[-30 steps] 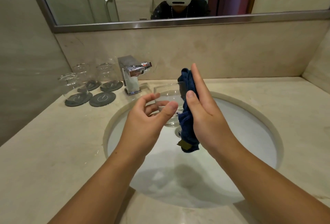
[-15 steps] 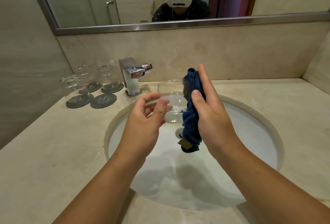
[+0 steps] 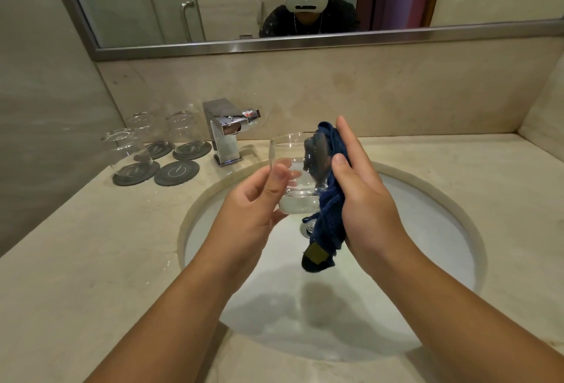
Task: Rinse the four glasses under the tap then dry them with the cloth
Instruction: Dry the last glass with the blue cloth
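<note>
Over the white sink basin [image 3: 427,230], my left hand [image 3: 253,211] holds a clear glass [image 3: 297,169] upright by its lower side. My right hand [image 3: 366,199] presses a dark blue cloth [image 3: 328,217] against the glass's right side; part of the cloth reaches over the rim into the glass. The cloth's lower end hangs free with a brown tag. Three more glasses stand upside down at the back left: one [image 3: 126,150] at the front, one [image 3: 143,127] behind it, one [image 3: 184,129] nearer the tap. The chrome tap [image 3: 227,132] shows no running water.
Dark round coasters sit under the upturned glasses, plus one bare coaster [image 3: 177,172]. The beige stone counter [image 3: 76,260] surrounds the basin. A wall closes the left side, a mirror [image 3: 244,1] hangs behind, and a corner wall rises at the far right.
The glass and both hands have risen a little and the glass sits more upright. My right hand has slid the cloth up along the glass's side and over its rim.
</note>
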The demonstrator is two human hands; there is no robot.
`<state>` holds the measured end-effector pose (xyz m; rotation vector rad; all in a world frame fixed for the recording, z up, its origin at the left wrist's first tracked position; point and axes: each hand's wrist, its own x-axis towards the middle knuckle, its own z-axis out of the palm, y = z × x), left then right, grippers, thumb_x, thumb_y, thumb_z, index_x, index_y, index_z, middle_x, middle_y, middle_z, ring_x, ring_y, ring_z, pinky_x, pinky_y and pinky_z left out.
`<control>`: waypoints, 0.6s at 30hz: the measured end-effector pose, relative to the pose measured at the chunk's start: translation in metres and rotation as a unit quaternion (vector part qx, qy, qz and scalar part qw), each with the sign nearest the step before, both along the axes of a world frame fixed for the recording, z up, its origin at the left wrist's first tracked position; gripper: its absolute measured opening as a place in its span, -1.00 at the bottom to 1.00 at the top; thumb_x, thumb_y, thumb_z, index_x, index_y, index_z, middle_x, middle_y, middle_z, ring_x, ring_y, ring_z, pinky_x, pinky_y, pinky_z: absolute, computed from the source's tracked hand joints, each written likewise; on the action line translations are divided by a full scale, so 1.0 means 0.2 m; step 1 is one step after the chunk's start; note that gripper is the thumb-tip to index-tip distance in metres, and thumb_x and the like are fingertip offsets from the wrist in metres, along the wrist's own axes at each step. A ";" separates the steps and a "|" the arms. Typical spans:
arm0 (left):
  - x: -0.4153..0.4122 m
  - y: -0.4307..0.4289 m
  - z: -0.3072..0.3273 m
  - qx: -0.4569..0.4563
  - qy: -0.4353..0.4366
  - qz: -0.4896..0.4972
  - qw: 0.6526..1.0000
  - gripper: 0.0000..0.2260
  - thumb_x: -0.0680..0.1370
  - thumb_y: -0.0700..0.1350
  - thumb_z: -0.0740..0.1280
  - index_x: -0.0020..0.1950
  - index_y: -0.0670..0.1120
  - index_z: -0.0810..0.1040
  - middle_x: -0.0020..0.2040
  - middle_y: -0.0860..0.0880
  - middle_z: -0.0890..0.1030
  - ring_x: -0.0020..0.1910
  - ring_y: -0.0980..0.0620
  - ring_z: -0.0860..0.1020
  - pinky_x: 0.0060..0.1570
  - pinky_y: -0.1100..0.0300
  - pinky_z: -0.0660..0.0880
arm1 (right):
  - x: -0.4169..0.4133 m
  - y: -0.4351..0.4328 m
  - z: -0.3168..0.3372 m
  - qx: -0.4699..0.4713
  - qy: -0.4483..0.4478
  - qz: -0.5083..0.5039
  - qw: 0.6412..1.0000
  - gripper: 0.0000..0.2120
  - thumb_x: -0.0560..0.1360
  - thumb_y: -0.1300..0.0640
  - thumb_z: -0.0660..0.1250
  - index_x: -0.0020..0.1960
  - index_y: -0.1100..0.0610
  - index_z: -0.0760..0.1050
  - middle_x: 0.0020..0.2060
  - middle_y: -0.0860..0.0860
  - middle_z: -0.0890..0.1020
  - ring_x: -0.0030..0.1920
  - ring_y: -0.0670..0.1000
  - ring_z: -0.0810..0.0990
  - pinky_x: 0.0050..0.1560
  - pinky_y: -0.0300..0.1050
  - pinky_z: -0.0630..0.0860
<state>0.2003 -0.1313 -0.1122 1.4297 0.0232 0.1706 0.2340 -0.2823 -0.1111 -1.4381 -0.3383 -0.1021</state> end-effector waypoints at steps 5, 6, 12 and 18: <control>0.02 0.01 -0.02 0.028 -0.026 0.082 0.996 -0.46 0.40 0.34 0.47 0.26 0.07 0.60 0.04 0.10 0.75 0.18 -0.04 0.70 0.29 -0.15 0.61 | 0.00 0.00 0.01 -0.019 -0.019 -0.011 1.000 -0.50 0.79 0.11 0.12 0.65 -0.29 0.22 0.55 -0.39 0.38 0.48 -0.43 0.35 0.46 -0.41 0.32; 0.02 0.00 -0.02 0.034 -0.032 0.084 0.995 -0.53 0.45 0.29 0.45 0.26 0.07 0.58 0.06 0.06 0.75 0.19 -0.06 0.70 0.28 -0.17 0.61 | 0.00 0.00 0.01 -0.028 -0.025 -0.014 0.999 -0.50 0.79 0.10 0.12 0.65 -0.30 0.20 0.55 -0.41 0.36 0.46 -0.47 0.32 0.42 -0.49 0.31; 0.00 -0.01 -0.03 0.089 -0.006 0.056 0.994 -0.39 0.36 0.31 0.59 0.32 0.11 0.54 0.15 0.10 0.74 0.11 0.15 0.72 0.24 0.01 0.62 | -0.01 0.01 0.00 -0.077 -0.048 -0.010 0.996 -0.48 0.79 0.10 0.10 0.65 -0.33 0.14 0.56 -0.42 0.31 0.48 -0.49 0.27 0.35 -0.61 0.24; 0.00 0.00 -0.01 0.027 0.005 -0.003 1.000 -0.41 0.37 0.22 0.54 0.32 0.02 0.55 0.15 0.00 0.76 0.18 -0.08 0.72 0.29 -0.09 0.59 | -0.01 0.00 0.01 -0.037 -0.027 -0.003 0.999 -0.53 0.79 0.05 0.09 0.62 -0.34 0.25 0.53 -0.36 0.41 0.48 -0.36 0.39 0.47 -0.39 0.36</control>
